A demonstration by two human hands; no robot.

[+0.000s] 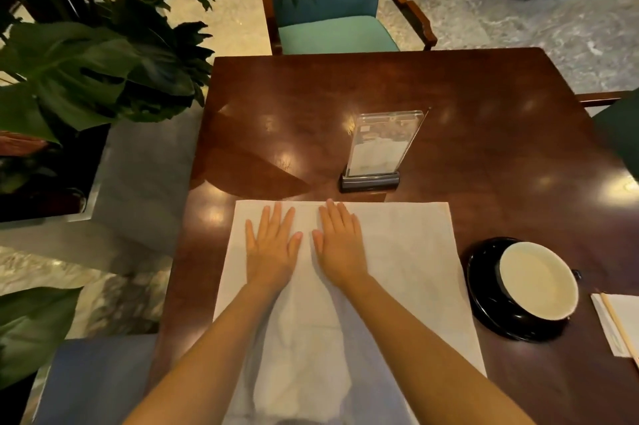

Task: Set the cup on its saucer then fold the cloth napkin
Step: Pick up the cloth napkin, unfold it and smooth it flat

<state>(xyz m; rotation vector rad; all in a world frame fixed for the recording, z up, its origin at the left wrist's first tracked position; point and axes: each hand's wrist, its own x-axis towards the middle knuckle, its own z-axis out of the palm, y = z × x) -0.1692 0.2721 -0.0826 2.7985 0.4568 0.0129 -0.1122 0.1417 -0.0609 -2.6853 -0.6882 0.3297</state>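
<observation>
White cloth napkin [397, 251] is pressed flat under left hand [273, 248] and right hand [340, 244], fingers [277, 217] straight, holding nothing; creases, apparently faint, should be smoothed outward before folding.

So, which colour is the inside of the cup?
White or cream inside the cup, which sits on a black saucer; head view.

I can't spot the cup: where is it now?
In the head view, the white-lined black cup sits on its black round saucer at the right, beside the white cloth napkin.
</observation>
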